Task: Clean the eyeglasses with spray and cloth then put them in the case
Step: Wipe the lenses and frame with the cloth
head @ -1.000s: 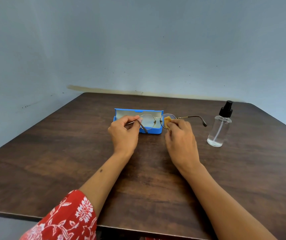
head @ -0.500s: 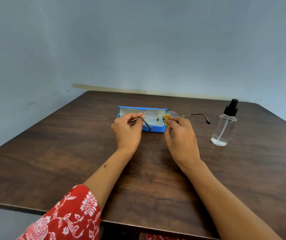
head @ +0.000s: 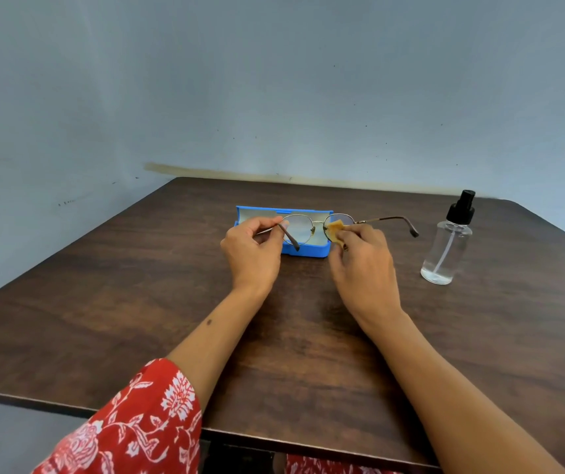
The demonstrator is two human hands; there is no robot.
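At the centre of the frame, above the brown wooden table (head: 137, 302), a person holds a pair of thin metal-rimmed eyeglasses (head: 311, 224) between both hands, just in front of an open blue case (head: 308, 249) that lies on the tabletop behind them. The left hand (head: 252, 251) has its fingers curled, pinching the frame at the left hinge, with that temple folded down across the lens. The right hand (head: 364, 261) is curled around a small yellowish cloth (head: 336, 230) and presses it against the right lens; most of the cloth is hidden inside the fingers, and that lens is largely covered, so how clean it is cannot be judged. The other temple sticks out unfolded toward the right of the frame. The case's interior is partly screened by the glasses and hands, and its pale lining seems to hold nothing, though the view is poor. At the right of the frame, well apart from the hands, a clear spray bottle (head: 446, 249) with a black pump top stands upright, a little liquid showing at its bottom. A red floral sleeve (head: 137, 429) is cut off at the lower left edge, and the right forearm runs out at the lower right. The table fills the lower half, its grain dark and streaked; behind it rises a plain blue-grey wall (head: 274, 80) with small specks and a stained strip along the table's far edge.
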